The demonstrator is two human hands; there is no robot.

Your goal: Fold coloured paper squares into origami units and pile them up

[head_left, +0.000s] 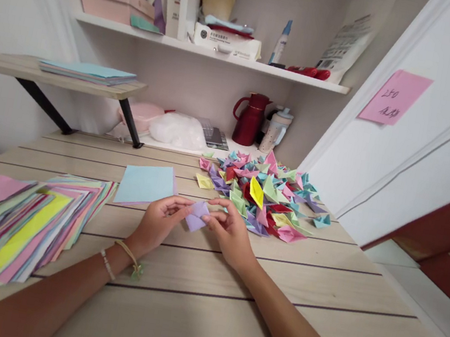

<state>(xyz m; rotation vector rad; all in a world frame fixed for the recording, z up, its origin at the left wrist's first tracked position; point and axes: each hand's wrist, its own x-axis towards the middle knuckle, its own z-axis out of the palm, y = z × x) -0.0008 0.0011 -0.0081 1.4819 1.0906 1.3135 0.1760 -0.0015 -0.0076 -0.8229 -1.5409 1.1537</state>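
A small purple folded paper (197, 216), roughly diamond-shaped, is held above the table between both my hands. My left hand (158, 222) pinches its left edge with thumb and fingers. On the other side my right hand (231, 235) grips its right edge, thumb in front and fingers behind. Just beyond the right hand lies a heap of folded paper boats (271, 191) in many colours, one bright yellow boat (256, 192) among them. Behind my left hand rests a short stack of square paper (147, 184), light blue on top with purple under it.
A fanned spread of coloured paper sheets (22, 231) covers the left of the slatted table (197, 326). A raised wooden shelf (91, 88) on black legs carries blue paper (88, 70). A red jug (251, 120) and a pale bottle (275, 131) stand at the back.
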